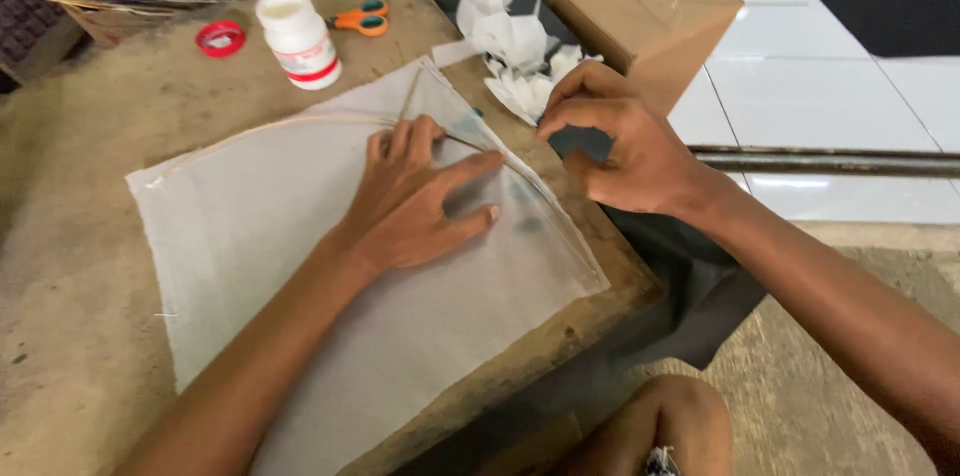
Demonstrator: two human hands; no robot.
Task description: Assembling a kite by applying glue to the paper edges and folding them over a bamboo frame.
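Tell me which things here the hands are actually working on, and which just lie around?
In use:
left hand pressing the thin paper sheet
thin curved stick along its edge
right hand beside white paper scraps

Lying about:
white bottle
red lid
orange scissors
cardboard box

Thin, matt, translucent paper sheet (300, 266) over slender wooden sticks (410, 96); rough, worn, matt desk (70, 236); smooth white plastic bottle (298, 36); brown cardboard box (640, 6) with glossy tape; glossy tiled floor (800, 86).

A paper sheet (300, 266) lies on the table (70, 236). The left hand (420, 196) rests on it; the right hand (630, 151) sits at three o'clock. Bottle (298, 38), lid (220, 39) and scissors (362, 19) lie at twelve.
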